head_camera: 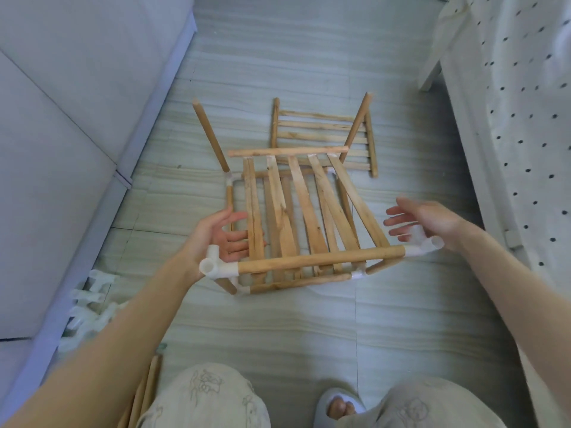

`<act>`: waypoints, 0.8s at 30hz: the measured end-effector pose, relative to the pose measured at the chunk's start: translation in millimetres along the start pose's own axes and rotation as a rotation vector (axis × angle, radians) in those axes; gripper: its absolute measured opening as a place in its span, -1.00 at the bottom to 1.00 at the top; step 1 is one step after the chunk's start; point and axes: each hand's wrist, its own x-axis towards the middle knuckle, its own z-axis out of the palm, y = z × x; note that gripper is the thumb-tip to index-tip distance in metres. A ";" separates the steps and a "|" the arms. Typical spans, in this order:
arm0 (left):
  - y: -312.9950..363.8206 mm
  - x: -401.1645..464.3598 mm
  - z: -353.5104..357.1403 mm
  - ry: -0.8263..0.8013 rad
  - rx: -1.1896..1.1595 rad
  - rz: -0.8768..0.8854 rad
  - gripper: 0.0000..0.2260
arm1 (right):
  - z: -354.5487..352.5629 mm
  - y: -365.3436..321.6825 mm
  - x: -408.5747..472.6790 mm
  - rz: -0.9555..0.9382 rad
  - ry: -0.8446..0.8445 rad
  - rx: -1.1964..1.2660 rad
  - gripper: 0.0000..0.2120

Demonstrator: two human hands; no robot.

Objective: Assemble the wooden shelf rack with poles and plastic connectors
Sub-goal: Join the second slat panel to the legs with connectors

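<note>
Left hand [221,239]: fingers spread, palm facing inward, beside the left white connector [216,266]. Right hand [423,222]: fingers spread, just behind the right connector [425,242]. Neither hand grips. Between them the slatted shelf panel [302,217] rests tilted on the partly built rack [296,282] on the floor [309,329]. A second panel [324,134] lies beyond.

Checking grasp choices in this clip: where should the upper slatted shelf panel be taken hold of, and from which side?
Probably by the near pole of the slatted shelf panel, close to its two white connectors. Come in from the outer sides, left hand and right hand, both open now. The round pole suits curled fingers, and the thin slats look weaker.
</note>
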 end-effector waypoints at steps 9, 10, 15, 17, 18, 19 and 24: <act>-21.4 -21.4 34.5 0.295 0.119 0.161 -0.80 | 39.4 -12.9 -53.9 -0.118 0.133 -0.994 -0.62; -23.2 -28.3 36.6 0.268 0.184 0.166 -0.74 | 47.6 -15.6 -60.8 -0.136 0.096 -1.002 -0.64; -40.6 -79.3 30.9 0.118 0.445 0.203 -0.63 | 88.9 -39.6 -97.0 -0.248 -0.130 -0.894 -0.64; -45.2 -100.6 18.0 0.076 0.431 0.215 -0.66 | 109.2 -55.5 -115.7 -0.353 -0.108 -0.807 -0.63; -47.4 -110.8 8.4 0.076 0.409 0.222 -0.67 | 121.1 -63.6 -124.3 -0.440 -0.076 -0.749 -0.65; -49.4 -119.1 -2.4 0.097 0.398 0.231 -0.70 | 133.9 -71.9 -131.6 -0.541 -0.032 -0.687 -0.67; -66.1 -142.0 -71.0 0.322 0.449 0.193 -0.72 | 222.9 -106.8 -160.2 -0.880 -0.091 -0.520 -0.73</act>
